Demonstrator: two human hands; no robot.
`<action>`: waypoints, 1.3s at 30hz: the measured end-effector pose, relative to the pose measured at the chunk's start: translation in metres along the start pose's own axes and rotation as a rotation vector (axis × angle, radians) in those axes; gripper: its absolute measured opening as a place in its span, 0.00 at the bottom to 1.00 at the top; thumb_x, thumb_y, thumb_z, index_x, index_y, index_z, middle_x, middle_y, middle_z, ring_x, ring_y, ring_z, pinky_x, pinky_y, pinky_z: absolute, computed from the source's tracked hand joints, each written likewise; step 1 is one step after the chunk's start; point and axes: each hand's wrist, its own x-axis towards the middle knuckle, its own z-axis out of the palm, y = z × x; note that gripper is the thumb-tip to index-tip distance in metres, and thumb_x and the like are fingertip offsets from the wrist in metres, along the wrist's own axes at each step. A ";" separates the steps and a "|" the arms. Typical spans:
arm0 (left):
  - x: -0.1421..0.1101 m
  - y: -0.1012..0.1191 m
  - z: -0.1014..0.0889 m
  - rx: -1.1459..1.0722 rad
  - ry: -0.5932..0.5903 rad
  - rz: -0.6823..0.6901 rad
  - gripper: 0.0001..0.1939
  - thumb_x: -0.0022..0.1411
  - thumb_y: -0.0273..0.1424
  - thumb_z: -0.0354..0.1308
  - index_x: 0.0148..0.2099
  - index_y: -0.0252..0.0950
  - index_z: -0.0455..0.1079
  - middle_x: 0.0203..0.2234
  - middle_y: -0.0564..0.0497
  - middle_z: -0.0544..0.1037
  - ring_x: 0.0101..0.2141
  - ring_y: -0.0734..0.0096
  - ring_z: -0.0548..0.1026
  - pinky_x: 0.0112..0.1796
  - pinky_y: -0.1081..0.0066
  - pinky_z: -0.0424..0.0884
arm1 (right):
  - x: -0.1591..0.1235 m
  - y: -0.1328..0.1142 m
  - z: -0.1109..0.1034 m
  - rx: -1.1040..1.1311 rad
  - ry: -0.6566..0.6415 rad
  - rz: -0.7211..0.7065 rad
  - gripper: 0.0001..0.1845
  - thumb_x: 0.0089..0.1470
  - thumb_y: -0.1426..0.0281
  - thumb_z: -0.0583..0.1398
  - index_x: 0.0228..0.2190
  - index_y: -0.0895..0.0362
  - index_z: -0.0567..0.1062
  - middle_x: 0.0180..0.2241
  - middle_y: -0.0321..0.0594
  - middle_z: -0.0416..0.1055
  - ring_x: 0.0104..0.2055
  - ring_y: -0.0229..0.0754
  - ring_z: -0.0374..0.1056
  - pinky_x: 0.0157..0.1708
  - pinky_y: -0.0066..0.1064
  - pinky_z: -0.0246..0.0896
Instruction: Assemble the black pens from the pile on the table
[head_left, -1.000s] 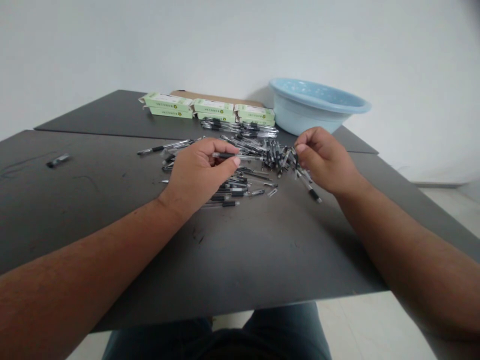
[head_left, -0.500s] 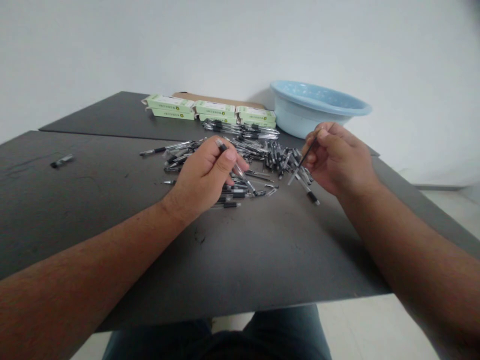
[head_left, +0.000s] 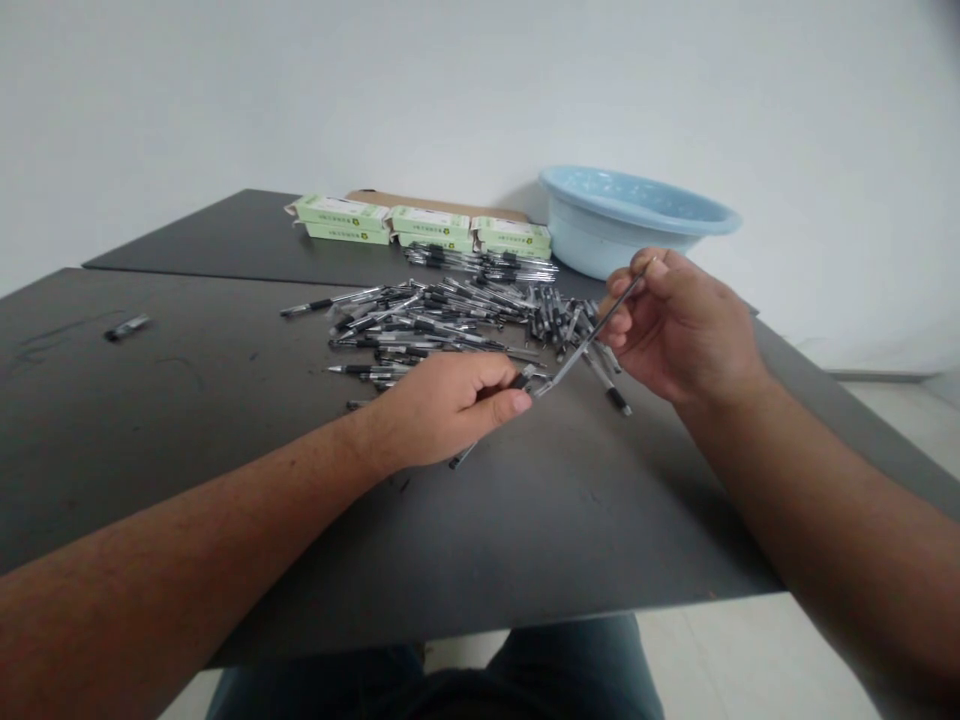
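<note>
My left hand (head_left: 457,405) is closed round a clear pen barrel (head_left: 523,377) with a black grip; the grip end points up and right, and the other end shows below my fingers. Between thumb and fingertips, my right hand (head_left: 675,315) pinches a thin pen refill (head_left: 600,325), dark above and pale below. It slants down to the left, its lower tip close to the barrel's grip end; whether they touch I cannot tell. Behind my hands lies a loose pile of pens (head_left: 442,315). Another cluster of pen parts (head_left: 551,315) sits beside my right hand.
Green and white boxes (head_left: 427,225) stand in stacks at the back, with rows of pens (head_left: 480,262) in front. A light blue basin (head_left: 622,225) stands back right. One pen piece (head_left: 127,327) lies far left on the dark table (head_left: 525,540).
My right hand has picked up the refill from near the cluster and raised it. My left hand has turned the pen barrel and moved it lower and right, toward the refill's tip.
</note>
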 end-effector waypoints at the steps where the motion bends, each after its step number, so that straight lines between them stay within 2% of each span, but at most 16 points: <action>1: 0.000 0.000 0.000 -0.001 -0.010 -0.003 0.19 0.74 0.39 0.54 0.30 0.37 0.64 0.21 0.57 0.67 0.25 0.74 0.67 0.30 0.71 0.57 | 0.000 0.000 -0.001 -0.006 0.001 -0.006 0.21 0.59 0.44 0.61 0.33 0.47 0.64 0.32 0.34 0.73 0.26 0.42 0.67 0.27 0.37 0.63; 4: -0.001 0.000 0.001 -0.008 -0.030 -0.009 0.19 0.73 0.40 0.54 0.30 0.37 0.63 0.21 0.58 0.65 0.24 0.75 0.65 0.29 0.71 0.56 | 0.001 -0.001 -0.002 0.035 -0.011 -0.005 0.20 0.59 0.46 0.62 0.32 0.47 0.65 0.31 0.33 0.73 0.27 0.43 0.69 0.27 0.37 0.64; 8: -0.001 0.000 0.002 -0.020 -0.034 -0.006 0.19 0.73 0.39 0.55 0.30 0.37 0.62 0.21 0.58 0.65 0.24 0.75 0.65 0.29 0.72 0.57 | 0.000 -0.003 0.000 0.182 0.024 0.069 0.17 0.57 0.52 0.66 0.33 0.47 0.66 0.33 0.33 0.74 0.26 0.41 0.69 0.27 0.37 0.65; 12: -0.001 -0.001 0.003 -0.026 -0.053 -0.007 0.19 0.73 0.40 0.55 0.30 0.37 0.63 0.21 0.59 0.64 0.24 0.76 0.64 0.29 0.72 0.56 | -0.002 -0.004 0.005 0.202 0.048 0.120 0.18 0.56 0.52 0.67 0.33 0.47 0.66 0.34 0.33 0.75 0.26 0.40 0.68 0.26 0.35 0.67; 19: -0.001 0.000 0.002 -0.036 -0.097 -0.029 0.18 0.72 0.40 0.55 0.30 0.36 0.63 0.22 0.58 0.65 0.25 0.76 0.65 0.29 0.72 0.55 | 0.000 0.004 0.005 0.375 -0.054 0.078 0.18 0.54 0.56 0.72 0.33 0.48 0.69 0.32 0.30 0.77 0.25 0.37 0.70 0.24 0.32 0.67; 25: 0.000 0.000 0.003 -0.054 -0.105 -0.027 0.19 0.72 0.40 0.56 0.30 0.36 0.63 0.21 0.58 0.65 0.25 0.76 0.65 0.29 0.72 0.55 | 0.000 0.005 0.004 0.376 -0.080 0.068 0.17 0.56 0.55 0.71 0.33 0.47 0.69 0.31 0.30 0.77 0.25 0.38 0.71 0.24 0.33 0.69; 39: 0.000 -0.002 0.004 -0.047 -0.093 -0.023 0.19 0.72 0.41 0.55 0.30 0.36 0.63 0.22 0.59 0.64 0.25 0.76 0.64 0.29 0.72 0.55 | 0.000 0.005 0.005 0.350 -0.054 0.066 0.17 0.57 0.56 0.70 0.33 0.48 0.68 0.31 0.30 0.75 0.25 0.37 0.70 0.24 0.32 0.68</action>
